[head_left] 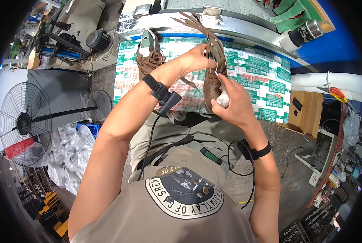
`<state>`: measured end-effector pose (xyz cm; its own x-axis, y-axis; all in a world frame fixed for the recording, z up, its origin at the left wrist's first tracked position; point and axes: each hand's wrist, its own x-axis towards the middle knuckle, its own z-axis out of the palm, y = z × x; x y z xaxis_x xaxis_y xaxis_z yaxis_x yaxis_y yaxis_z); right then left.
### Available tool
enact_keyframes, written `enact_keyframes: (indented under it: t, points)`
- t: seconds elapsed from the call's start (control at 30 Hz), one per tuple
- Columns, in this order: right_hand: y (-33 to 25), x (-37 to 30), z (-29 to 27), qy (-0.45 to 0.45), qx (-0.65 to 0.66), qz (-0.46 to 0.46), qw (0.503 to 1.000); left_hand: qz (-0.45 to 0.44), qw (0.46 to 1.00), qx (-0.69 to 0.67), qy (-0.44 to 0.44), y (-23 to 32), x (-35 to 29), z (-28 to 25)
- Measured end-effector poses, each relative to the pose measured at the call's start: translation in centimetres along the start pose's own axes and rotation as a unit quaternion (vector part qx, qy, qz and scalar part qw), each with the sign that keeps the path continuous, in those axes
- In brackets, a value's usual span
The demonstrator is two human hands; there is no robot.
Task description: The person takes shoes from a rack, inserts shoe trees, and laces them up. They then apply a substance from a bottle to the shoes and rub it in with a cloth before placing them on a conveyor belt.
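Note:
A brown lace-up shoe [210, 87] lies toe toward me on a surface covered in green, white and red tape [256, 77]. My left hand [197, 58] is closed on its upper by the lacing, pinching the brown laces [217, 45], whose loose ends trail away from me. In my right hand [235, 99] is a tool with a bulky white handle [222, 98]. Its thin pale tip reaches the lacing near my left fingers. To the left stands a second brown shoe [148, 60] with bunched laces and a grey-green shoe last [149, 40] in its opening.
A metal rail [172, 24] runs behind the taped surface. A black and silver cylinder [306, 34] sits at the far right. A cardboard box [306, 113] is on the right. At left are a pedestal fan [24, 123] and clear plastic bags [69, 156]. Cables hang from both wrist straps.

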<state>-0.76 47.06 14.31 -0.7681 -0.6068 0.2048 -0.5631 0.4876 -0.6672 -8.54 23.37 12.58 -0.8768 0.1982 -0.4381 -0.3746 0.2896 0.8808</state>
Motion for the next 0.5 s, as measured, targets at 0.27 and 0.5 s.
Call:
enact_keyframes:
  t: [0.27,0.5]
  points:
    - [-0.7,0.7,-0.8,-0.047,-0.041,0.047,0.997,-0.026,0.999,-0.042,0.004,0.3,-0.4,-0.5]
    - [1.0,0.4,-3.1,-0.084,0.359,0.153,0.917,0.051,0.998,0.012,0.045,-0.7,0.2,1.0]
